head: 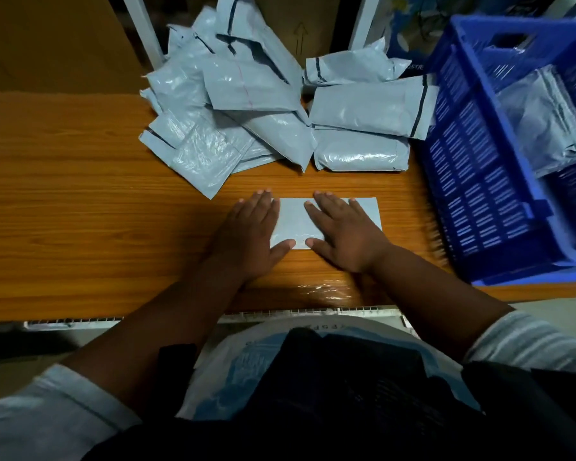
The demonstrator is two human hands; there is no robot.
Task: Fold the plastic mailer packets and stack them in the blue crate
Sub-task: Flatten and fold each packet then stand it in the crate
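**While both palms press one mailer flat, its long side points toward the crate**

With the folded mailer [293, 224] taken as the landmark, everything else can be placed from it. Left of it there is only bare wooden table [80, 201]. On its left end lies the left hand [251, 232], fingers straight and together, thumb spread along the near edge, pressing down and gripping nothing. On its right half lies the right hand [341, 232], likewise flat with straight fingers, its thumb nearly meeting the other thumb at the mailer's near edge. Beyond the mailer, farther from the person, sits the loose pile of unfolded mailers [246, 104], apart from it. Right of the mailer, well clear of its short end, stands the blue crate [479, 181], with grey packets [546, 121] already inside.

The mailer's long axis runs left to right, so its right end faces the crate. The right hand is the nearer one to the crate. Judging from that, the flattening looks about done, and a carry across would probably suit the right hand.
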